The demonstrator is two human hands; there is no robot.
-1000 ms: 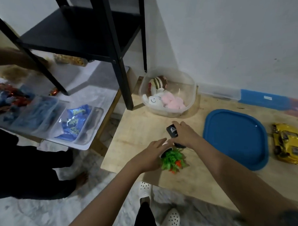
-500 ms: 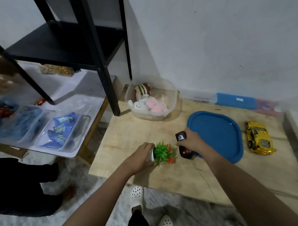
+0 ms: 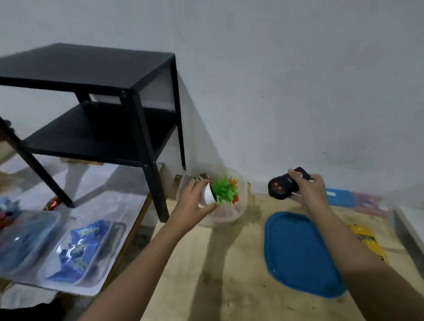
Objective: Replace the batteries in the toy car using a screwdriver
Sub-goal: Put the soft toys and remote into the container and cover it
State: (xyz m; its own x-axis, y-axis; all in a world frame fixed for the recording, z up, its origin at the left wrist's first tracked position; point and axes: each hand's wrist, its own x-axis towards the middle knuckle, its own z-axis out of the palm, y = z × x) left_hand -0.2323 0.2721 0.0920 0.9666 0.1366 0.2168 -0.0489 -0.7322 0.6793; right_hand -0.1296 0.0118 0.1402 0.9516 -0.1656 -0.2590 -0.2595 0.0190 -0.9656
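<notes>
Over wooden table (image 3: 226, 281), left hand (image 3: 192, 203) grips potted plant (image 3: 223, 189), right hand (image 3: 309, 190) grips remote (image 3: 281, 186)

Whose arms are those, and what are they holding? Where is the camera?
No machine here: those are a person's two arms. The camera sits on the person's head and looks down, so you see what they see. The left hand holds a little potted plant, tipped sideways, in front of a clear tub. The right hand grips a black remote control with red buttons. On the wooden table lie a blue lid and a yellow toy car, partly hidden behind the right arm.
</notes>
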